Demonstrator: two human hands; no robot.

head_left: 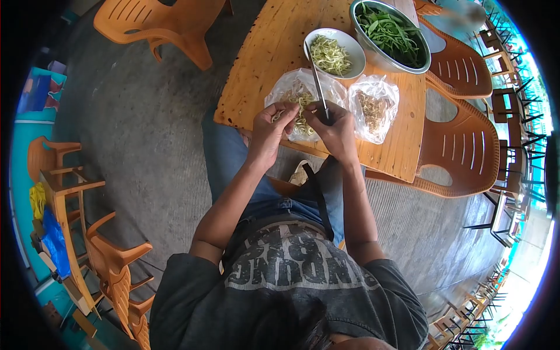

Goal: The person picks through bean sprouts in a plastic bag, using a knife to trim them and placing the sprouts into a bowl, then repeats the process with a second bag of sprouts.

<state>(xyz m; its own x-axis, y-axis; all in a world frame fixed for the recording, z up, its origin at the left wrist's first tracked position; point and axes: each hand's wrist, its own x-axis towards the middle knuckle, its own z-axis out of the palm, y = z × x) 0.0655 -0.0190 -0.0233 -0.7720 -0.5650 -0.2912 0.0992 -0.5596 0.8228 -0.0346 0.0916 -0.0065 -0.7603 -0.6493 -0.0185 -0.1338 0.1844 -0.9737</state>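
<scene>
My right hand is closed on a knife, its dark handle in the palm and the long blade pointing away from me. Opposite it, my left hand is closed with the fingertips pinched; pale strands of bean sprout show at them. Both hands meet over an open clear plastic bag of bean sprouts at the table's near edge. Just beyond is a white bowl with more sprouts. Right of my right hand lies a second clear bag holding brownish scraps.
A metal basin of green leafy vegetables stands at the far right of the wooden table. Brown plastic chairs line its right side. Another orange chair stands at the upper left.
</scene>
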